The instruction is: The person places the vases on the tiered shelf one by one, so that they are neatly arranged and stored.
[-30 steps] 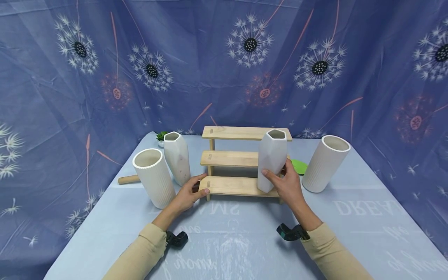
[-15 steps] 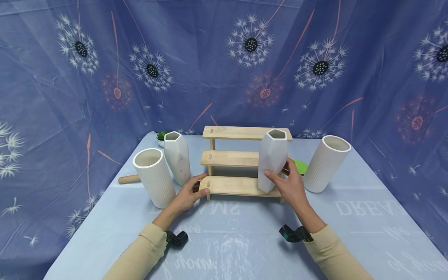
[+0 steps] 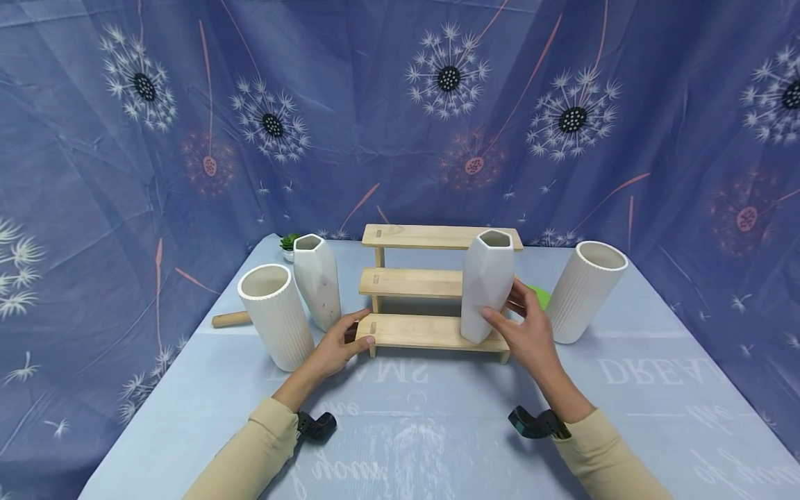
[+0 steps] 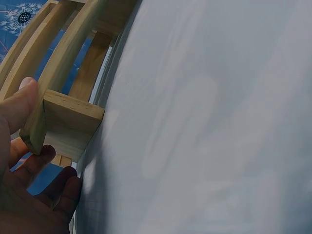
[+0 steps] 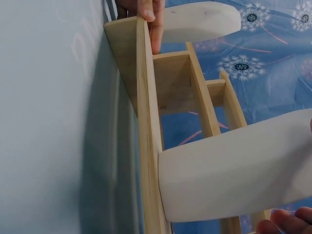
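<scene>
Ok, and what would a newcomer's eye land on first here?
Probably the dark blue cloth at the back, with its large white dandelions. In front of it, a three-tier wooden stand sits mid-view, a white angular vase upright near the right end of its lowest shelf. The right hand is close beside that vase; the left hand grips the stand's lower left end.

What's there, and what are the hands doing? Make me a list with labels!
Shelf: wooden, three steps
Left hand: holding the shelf's left end
Right hand: beside the white vase on the bottom step
Left of shelf: angular vase, ribbed vase, small plant, wooden handle
Right of shelf: another ribbed vase, half-hidden green thing
</scene>
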A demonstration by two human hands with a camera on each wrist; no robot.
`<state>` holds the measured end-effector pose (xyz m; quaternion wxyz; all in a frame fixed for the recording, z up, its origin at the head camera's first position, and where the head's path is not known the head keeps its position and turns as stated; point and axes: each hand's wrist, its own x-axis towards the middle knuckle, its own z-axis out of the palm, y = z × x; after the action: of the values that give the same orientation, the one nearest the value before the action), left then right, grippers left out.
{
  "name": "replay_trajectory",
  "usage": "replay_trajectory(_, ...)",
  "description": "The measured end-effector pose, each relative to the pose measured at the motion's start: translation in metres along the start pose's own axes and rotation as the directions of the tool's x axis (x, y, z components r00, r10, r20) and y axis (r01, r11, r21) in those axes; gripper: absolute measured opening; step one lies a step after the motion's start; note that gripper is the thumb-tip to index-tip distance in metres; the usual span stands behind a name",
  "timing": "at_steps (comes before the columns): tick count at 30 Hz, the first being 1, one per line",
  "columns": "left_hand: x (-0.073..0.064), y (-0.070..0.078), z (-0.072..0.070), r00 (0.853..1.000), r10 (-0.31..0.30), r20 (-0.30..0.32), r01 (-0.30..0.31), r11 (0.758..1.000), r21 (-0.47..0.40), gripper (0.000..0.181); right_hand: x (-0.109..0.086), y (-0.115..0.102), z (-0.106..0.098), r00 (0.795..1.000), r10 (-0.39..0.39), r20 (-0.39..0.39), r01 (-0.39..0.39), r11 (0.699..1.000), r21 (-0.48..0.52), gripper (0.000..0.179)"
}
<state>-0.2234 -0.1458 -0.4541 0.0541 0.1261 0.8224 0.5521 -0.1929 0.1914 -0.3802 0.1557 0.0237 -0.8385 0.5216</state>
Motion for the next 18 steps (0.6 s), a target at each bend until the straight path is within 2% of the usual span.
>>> replay_trajectory(10,-0.002,0.002,-0.001,1.0,0.011,0.015,-0.011,1.0,-0.004,0.064,-0.005,0.012,-0.011,1.0,-0.009,0.009,0.01,1.0,-0.024,0.08)
replay_trajectory(18,-0.002,0.003,0.0,1.0,-0.01,0.001,0.01,1.0,-0.001,0.064,-0.008,0.023,-0.017,1.0,-0.028,0.012,0.029,0.998,-0.059,0.075)
